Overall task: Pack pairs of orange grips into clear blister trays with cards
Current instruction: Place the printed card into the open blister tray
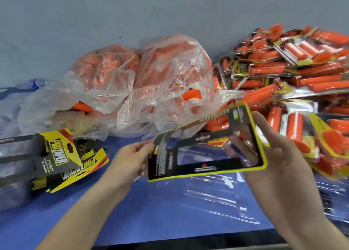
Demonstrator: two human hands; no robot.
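Observation:
A black card with a yellow-green border and cut-out windows (188, 172) is held tilted above the blue table, printed back facing me. My left hand (132, 159) pinches its left edge. My right hand (273, 155) holds its right end, fingers behind the card. Under the card a clear blister tray (211, 196) lies flat on the table, with nothing orange in it. Loose orange grips (192, 95) fill clear plastic bags at the back centre.
A heap of packed blister packs with orange grips (294, 79) covers the right side. A stack of yellow-and-black printed cards (62, 155) lies at the left. A water bottle (35, 82) and more clear plastic sit far left. The blue table (94, 212) ends at a dark front edge.

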